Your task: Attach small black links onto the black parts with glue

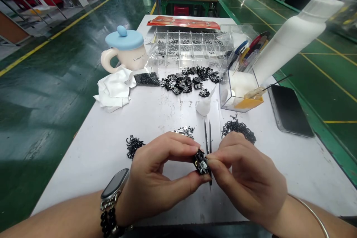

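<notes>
My left hand (160, 176) pinches a small black part (201, 163) between thumb and fingers just above the white table (111, 148). My right hand (245, 176) meets it from the right, fingertips pressed together on the same part. Black tweezers (208, 137) lie on the table right behind the hands, their rear end hidden by my fingers. Small heaps of black pieces lie around: one at the left (134, 145), one at the right (240, 128), and a shinier heap (184, 131) just behind my left hand.
A bigger pile of black parts (189, 80) lies mid-table before a clear compartment box (189, 46). A blue-lidded mug (125, 50) and crumpled cloth (115, 87) sit left. A clear tool holder (240, 91), white bottle (292, 37) and phone (290, 109) stand right.
</notes>
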`<state>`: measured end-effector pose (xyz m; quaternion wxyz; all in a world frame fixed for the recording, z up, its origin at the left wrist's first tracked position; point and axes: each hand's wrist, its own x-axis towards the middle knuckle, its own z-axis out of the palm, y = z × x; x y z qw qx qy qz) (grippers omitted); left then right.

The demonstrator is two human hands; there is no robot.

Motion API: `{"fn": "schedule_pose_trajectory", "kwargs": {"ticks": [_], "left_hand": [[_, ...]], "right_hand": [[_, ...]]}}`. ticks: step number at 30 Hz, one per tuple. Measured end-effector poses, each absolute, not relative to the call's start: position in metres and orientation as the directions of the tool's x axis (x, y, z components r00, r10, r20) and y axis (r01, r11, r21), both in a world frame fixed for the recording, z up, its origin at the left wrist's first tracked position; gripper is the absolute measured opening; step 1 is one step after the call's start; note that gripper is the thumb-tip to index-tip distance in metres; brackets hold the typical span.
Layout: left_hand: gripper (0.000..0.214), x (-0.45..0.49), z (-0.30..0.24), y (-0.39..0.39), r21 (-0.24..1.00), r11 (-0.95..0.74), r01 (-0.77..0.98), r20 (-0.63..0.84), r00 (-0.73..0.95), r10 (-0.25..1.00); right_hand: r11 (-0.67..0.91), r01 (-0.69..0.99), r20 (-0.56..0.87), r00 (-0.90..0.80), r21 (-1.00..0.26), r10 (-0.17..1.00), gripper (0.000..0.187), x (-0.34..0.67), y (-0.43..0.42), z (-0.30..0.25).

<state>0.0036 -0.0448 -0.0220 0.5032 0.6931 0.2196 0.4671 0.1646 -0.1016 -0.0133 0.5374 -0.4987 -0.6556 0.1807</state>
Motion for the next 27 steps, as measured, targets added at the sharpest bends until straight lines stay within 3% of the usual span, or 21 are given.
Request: {"fn": "schedule_pose_trajectory", "kwargs": {"ticks": [21, 27], "left_hand": [[0.038, 0.0027, -0.0239, -0.0453, 0.912, -0.381, -0.15, 0.405, 0.46, 0.79], [0.034, 0.0021, -0.0235, -0.046, 0.914, -0.377, -0.149, 0.402, 0.454, 0.795]], "right_hand": [[0.368, 0.355, 0.414, 0.061, -0.86, 0.908, 0.011, 0.1614, -0.1017, -0.0159], [0.433, 0.321, 0.465, 0.026, -0.842, 0.885, 0.015, 0.1631, -0.1034, -0.0197]]}}
